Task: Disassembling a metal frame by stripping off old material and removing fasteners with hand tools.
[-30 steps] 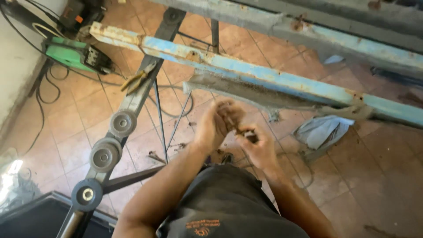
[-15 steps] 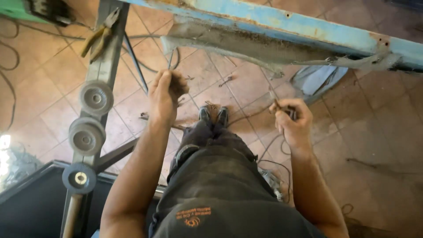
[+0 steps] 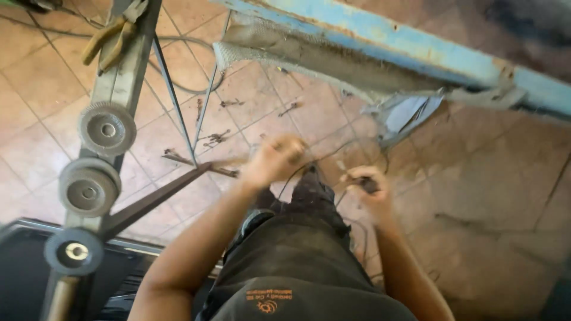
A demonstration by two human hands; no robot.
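Tiled floor (image 3: 493, 196) lies below; a thin dark wire (image 3: 333, 148) arcs between the blurred left hand (image 3: 276, 159) and the right hand (image 3: 366, 185), both closed on it.

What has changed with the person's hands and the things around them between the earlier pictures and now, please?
The left hand and right hand, held together a second ago, parted and have now drawn somewhat closer again above the knees, with a thin dark wire arching between them. The right hand stays closed on a small dark object, too blurred to identify. The three grey grinding discs, the yellow-handled pliers and the blue-painted beam lie as before.
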